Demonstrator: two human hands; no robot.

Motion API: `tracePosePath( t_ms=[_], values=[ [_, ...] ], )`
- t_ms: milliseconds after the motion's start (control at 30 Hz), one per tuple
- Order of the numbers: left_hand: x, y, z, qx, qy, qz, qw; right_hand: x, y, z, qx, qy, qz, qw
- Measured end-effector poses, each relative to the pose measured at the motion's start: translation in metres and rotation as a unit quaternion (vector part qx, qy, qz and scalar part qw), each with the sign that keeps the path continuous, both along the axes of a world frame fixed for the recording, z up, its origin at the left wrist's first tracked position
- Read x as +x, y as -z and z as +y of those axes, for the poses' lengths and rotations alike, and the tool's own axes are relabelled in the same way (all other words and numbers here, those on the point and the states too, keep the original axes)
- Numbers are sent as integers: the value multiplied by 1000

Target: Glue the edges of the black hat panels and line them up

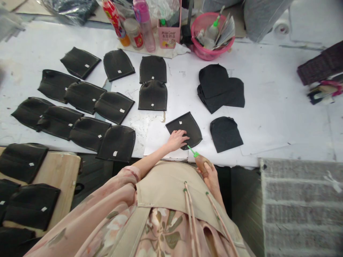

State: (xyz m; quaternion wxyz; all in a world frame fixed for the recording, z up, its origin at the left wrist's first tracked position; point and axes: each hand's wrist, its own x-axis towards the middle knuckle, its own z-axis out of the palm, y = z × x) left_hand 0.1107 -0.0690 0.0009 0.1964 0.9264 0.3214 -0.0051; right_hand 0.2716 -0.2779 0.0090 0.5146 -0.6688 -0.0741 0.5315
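A black curved-edged fabric piece with a small white tag lies on the white table in front of me. On its left part rests my left hand, fingers stretched out and flat. My right hand is wrapped round a squeeze bottle of brownish contents with a green nozzle. The nozzle tip points at the near edge of the black piece; whether it touches cannot be made out. To the right lies a single black piece, and behind it a stack of similar pieces.
Several tagged black pieces lie in overlapping rows at the left, more on a wooden board. Along the back stand a pink basin, a pink box and bottles. A grey woven surface is at the lower right.
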Motion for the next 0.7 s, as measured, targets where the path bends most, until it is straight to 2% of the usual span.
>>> tracePosePath(
  t_ms=[67, 167, 300, 400, 500, 700],
  values=[
    [12, 0, -5, 7, -33, 16, 999, 9, -5, -3, 33, 32, 35, 998],
    [34, 2, -10, 4, -78, 36, 996, 21, -13, -6, 70, 89, 20, 993],
    [53, 5, -10, -25, -95, 31, 995, 26, -14, -9, 57, 150, -86, 983],
    [52, 5, -7, -36, -54, 21, 998, 21, -10, -15, 27, 132, -180, 974],
    [46, 4, -4, -39, -23, 17, 999, 13, -6, -19, 10, 87, -225, 970],
    [44, 2, -6, -36, -24, 27, 999, 5, 2, -16, -10, 39, -309, 950]
  ],
)
